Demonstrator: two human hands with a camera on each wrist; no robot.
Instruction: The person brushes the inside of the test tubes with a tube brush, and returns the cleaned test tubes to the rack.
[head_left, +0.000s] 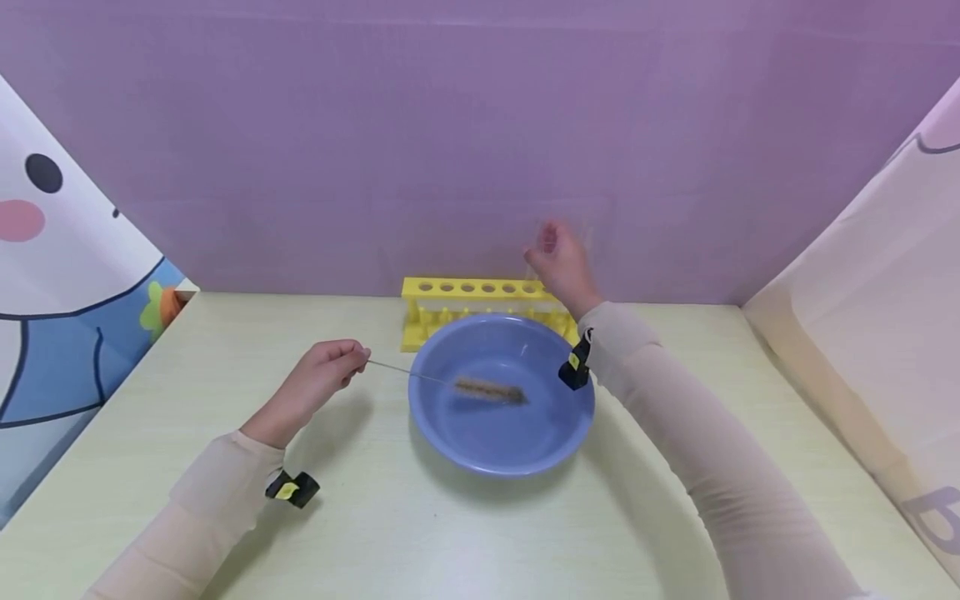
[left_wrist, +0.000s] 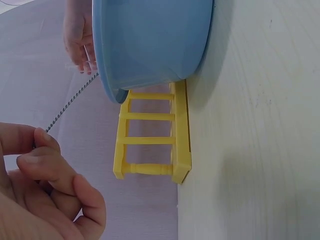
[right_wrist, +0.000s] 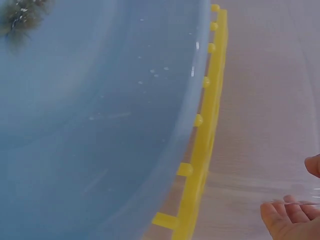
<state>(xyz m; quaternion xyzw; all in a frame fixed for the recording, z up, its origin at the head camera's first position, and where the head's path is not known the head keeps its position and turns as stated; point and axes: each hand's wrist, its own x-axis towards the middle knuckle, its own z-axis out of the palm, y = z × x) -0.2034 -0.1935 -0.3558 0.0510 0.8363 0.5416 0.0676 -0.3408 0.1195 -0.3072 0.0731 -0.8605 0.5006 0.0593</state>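
My left hand [head_left: 318, 379] pinches the thin twisted wire handle [left_wrist: 72, 101] of a brush between thumb and fingers, left of the blue basin [head_left: 501, 458]. The brown bristle head [head_left: 489, 390] lies over the basin's inside; whether it touches the bottom is unclear. Above the right end of the yellow rack [head_left: 467, 288], my right hand [head_left: 564, 265] holds a clear, thin-walled tube [right_wrist: 300, 203] by the fingertips. The tube is faint against the backdrop, and its full length cannot be made out. In the left wrist view, the left fingers [left_wrist: 47, 162] are curled at the wire.
The yellow rack, with a row of round holes and pegs below, stands directly behind the basin. Behind it rises a purple backdrop [head_left: 337, 150]. Printed cloths hang on the left and right of the pale tabletop [head_left: 420, 542]. Drops cling to the basin's inner wall.
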